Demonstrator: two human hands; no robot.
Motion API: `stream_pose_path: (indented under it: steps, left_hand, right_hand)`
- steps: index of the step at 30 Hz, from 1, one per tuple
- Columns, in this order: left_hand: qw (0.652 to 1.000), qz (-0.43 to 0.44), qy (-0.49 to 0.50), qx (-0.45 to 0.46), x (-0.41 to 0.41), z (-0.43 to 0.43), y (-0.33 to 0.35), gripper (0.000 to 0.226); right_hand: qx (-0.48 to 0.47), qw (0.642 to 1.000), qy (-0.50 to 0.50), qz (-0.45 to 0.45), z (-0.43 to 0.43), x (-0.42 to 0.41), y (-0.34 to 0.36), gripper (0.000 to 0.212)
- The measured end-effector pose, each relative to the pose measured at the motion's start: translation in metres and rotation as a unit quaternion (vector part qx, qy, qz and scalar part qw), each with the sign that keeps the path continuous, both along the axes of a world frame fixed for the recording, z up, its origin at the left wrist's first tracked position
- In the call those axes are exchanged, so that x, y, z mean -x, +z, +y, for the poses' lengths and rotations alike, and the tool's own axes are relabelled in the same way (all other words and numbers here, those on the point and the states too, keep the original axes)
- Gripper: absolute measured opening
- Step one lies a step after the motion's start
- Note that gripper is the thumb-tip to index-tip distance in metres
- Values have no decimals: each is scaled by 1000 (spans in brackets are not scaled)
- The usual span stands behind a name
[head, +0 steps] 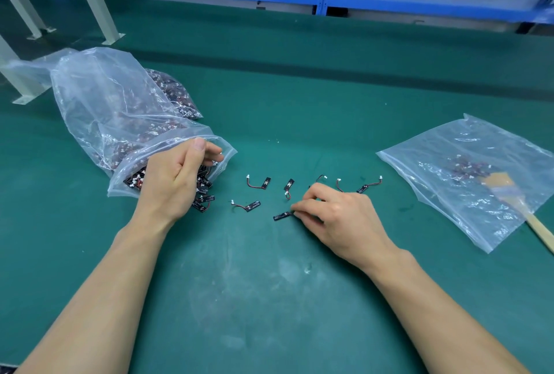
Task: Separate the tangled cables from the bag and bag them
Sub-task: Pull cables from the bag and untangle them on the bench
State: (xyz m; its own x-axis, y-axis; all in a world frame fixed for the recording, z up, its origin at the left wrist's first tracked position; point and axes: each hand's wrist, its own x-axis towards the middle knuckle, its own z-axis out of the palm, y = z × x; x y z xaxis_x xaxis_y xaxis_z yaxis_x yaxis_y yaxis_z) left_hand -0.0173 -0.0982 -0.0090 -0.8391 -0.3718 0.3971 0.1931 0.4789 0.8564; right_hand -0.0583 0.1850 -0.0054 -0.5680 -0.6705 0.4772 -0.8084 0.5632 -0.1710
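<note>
— So, where are the tangled cables?
— Mostly inside the large clear bag, which lies on the green worktop. A clump spills out of its mouth.
— And the person's left hand?
— At that mouth, fingers curled in among the clump. Whether they grasp cables or only the plastic rim cannot be told.
— The right hand?
— Right of the large bag, low on the worktop, fingertips pinching one end of a single cable whose black strip lies flat.
— Anything loose?
— Several separated cables lie apart from one another, to the right of the bag's mouth and around that hand. Well to the right of the large bag lies a smaller clear bag with a few cables inside, and a wooden-handled brush overlaps its edge.
</note>
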Motion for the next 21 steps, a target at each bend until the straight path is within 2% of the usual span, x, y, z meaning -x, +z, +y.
stream_pose_path:
  steps: [13, 18, 21]
  left_hand:
    - [999, -5, -9, -42, -1, 2, 3, 52]
    - [997, 2, -9, -79, 0, 4, 6, 57]
    - [995, 8, -5, -95, 0, 2, 8, 56]
  right_hand:
    - [69, 997, 27, -1, -30, -24, 10, 3]
    - [39, 999, 19, -19, -79, -43, 24, 8]
    - [2, 1000, 25, 8, -109, -44, 24, 16]
